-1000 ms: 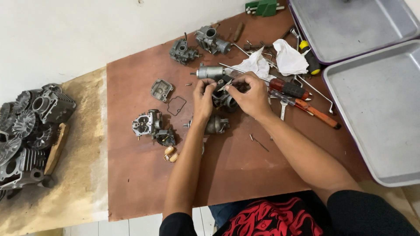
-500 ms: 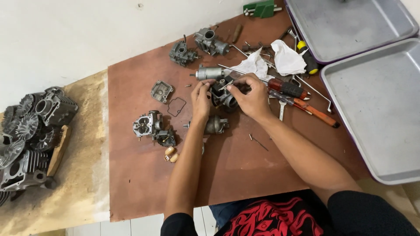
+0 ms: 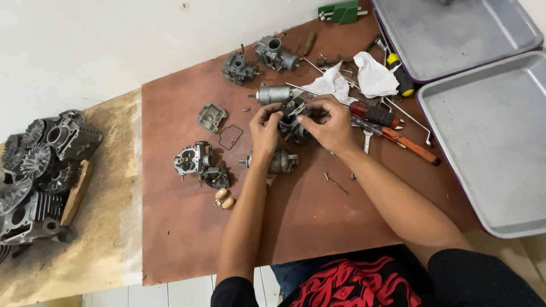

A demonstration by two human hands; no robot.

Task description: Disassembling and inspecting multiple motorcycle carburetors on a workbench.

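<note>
Both hands meet over a small dark metal carburetor part [image 3: 294, 120] near the middle of a brown board [image 3: 187, 239]. My left hand [image 3: 265, 129] grips its left side with pinched fingers. My right hand [image 3: 330, 122] curls over its right side and hides most of it. A grey cylindrical part [image 3: 273, 94] lies just behind the hands, and another grey metal body [image 3: 282, 162] lies just in front of them.
Carburetor bodies [image 3: 196, 161], a cover plate [image 3: 211, 116], a thin gasket [image 3: 231, 137] and a brass float [image 3: 223, 198] lie left of the hands. Screwdrivers [image 3: 398, 133] and white rags [image 3: 372, 77] lie right. Two metal trays [image 3: 495, 136] sit far right; engine cylinders [image 3: 40, 170] far left.
Both hands stay on the small dark part with only slight finger shifts. The view has drifted a little; nothing on the board has moved.
</note>
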